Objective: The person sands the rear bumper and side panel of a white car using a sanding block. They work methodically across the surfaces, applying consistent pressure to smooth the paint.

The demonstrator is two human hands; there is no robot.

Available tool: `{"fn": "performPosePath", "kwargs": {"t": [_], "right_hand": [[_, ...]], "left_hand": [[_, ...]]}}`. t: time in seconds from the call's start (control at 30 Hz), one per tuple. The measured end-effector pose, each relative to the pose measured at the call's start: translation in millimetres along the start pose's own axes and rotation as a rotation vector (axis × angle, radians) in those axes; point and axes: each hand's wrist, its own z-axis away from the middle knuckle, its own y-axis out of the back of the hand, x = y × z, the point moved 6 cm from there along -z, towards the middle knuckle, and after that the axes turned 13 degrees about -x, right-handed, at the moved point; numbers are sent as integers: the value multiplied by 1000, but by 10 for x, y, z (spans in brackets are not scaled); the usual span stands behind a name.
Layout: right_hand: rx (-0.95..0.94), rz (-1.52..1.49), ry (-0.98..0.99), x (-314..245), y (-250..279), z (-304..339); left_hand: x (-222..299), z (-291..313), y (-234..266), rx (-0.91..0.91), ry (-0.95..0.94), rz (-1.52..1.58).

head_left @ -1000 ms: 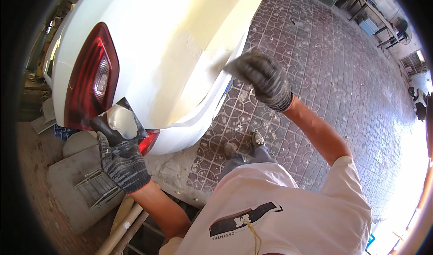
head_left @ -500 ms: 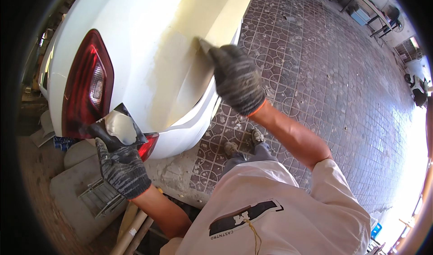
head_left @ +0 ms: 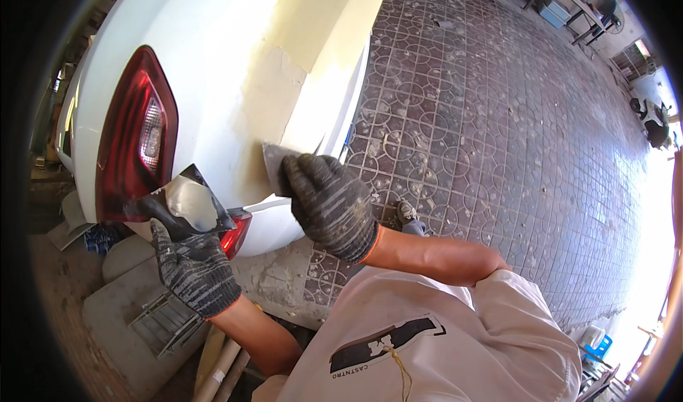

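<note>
The scraper (head_left: 273, 166), near nine o'clock from the view's centre, juts toward ten over the white car (head_left: 206, 53), its blade edge running eleven to five. The right forearm (head_left: 437, 257) reaches toward nine; the right hand (head_left: 331, 206) pinches the scraper, fingers curled. At eight, the left hand (head_left: 199, 270) grips a dark plate (head_left: 156, 205) bearing pale putty (head_left: 189, 201).

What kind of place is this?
Probably a car repair workshop. There's a white car with a beige patch on it, a scraper in the gloved right hand, and a dark board with pale paste in the left hand.
</note>
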Motion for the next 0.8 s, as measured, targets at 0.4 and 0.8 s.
{"fn": "performPosePath", "kwargs": {"t": [0.4, 0.8], "right_hand": [[-94, -27, 174, -173, 111, 102], [47, -777, -19, 364, 1003, -58]], "left_hand": [[-60, -3, -53, -13, 55, 302], [291, 828, -179, 40, -302, -279]]}}
